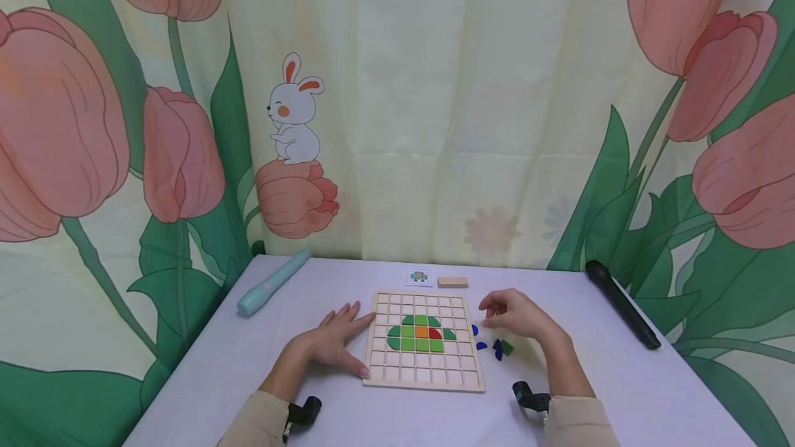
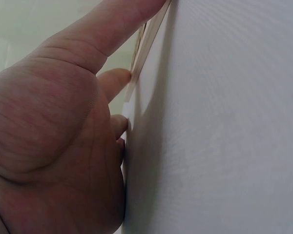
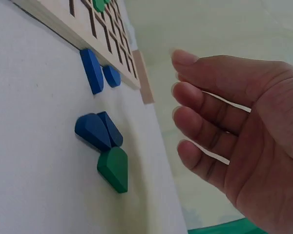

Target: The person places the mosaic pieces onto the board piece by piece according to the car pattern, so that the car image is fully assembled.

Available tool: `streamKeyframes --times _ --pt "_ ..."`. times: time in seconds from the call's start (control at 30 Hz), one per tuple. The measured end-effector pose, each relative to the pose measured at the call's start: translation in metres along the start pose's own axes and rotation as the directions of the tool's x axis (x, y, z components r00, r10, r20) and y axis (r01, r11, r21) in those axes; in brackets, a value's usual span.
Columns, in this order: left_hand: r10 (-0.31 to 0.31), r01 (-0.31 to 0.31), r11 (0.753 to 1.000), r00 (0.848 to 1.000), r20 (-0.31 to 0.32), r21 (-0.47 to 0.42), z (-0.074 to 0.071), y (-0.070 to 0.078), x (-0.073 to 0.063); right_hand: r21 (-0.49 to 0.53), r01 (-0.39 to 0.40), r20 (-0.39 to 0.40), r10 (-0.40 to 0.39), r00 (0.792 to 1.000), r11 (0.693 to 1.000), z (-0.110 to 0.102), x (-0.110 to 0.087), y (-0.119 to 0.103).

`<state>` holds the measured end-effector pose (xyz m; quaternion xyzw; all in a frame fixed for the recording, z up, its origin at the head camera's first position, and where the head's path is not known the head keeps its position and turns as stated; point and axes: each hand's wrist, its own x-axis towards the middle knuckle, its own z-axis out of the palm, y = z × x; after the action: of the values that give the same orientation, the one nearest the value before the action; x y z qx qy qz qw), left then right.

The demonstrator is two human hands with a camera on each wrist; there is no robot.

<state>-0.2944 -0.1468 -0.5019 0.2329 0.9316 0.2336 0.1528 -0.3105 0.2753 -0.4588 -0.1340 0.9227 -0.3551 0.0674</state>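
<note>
A wooden grid board (image 1: 422, 376) lies on the table with green pieces (image 1: 406, 331), an orange piece (image 1: 421, 332) and a red piece (image 1: 435, 333) set in its cells. At the board's left edge, my left hand (image 1: 332, 342) spreads its fingers, with thumb and index finger touching the frame. To the right of the board is my right hand (image 1: 518, 314), raised above the table. Its fingers bend loosely, and nothing shows between them in the right wrist view. Below it lie several dark blue pieces (image 3: 92, 72) and a dark green piece (image 3: 115, 168).
Behind the board are a small pattern card (image 1: 419, 276) and a wooden block (image 1: 453, 282). A pale teal cylindrical object (image 1: 273, 283) lies at the back left, a black rod-like object (image 1: 623, 304) at the right. A printed curtain (image 1: 404, 88) hangs behind the table.
</note>
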Motion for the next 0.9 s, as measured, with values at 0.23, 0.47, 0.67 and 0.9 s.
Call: streamKeyframes --times 0.23,0.47,0.67,0.9 --pt "0.000 0.000 1.000 1.000 -0.006 0.008 0.001 -0.001 0.000 0.033 -0.035 0.105 0.032 0.994 0.999 -0.012 -0.009 0.015" --pt "-0.001 0.001 1.000 1.000 -0.006 0.005 0.002 -0.002 0.000 0.022 -0.114 0.168 0.109 0.980 0.993 -0.016 -0.017 0.020" --pt "-0.009 0.009 1.000 1.000 -0.009 0.001 0.001 0.000 -0.001 -0.035 -0.138 0.195 0.142 0.970 0.990 -0.014 -0.018 0.022" --pt "-0.012 0.012 1.000 1.000 -0.015 0.015 0.001 -0.001 0.001 -0.090 -0.168 0.186 0.183 0.965 0.982 -0.010 -0.016 0.021"
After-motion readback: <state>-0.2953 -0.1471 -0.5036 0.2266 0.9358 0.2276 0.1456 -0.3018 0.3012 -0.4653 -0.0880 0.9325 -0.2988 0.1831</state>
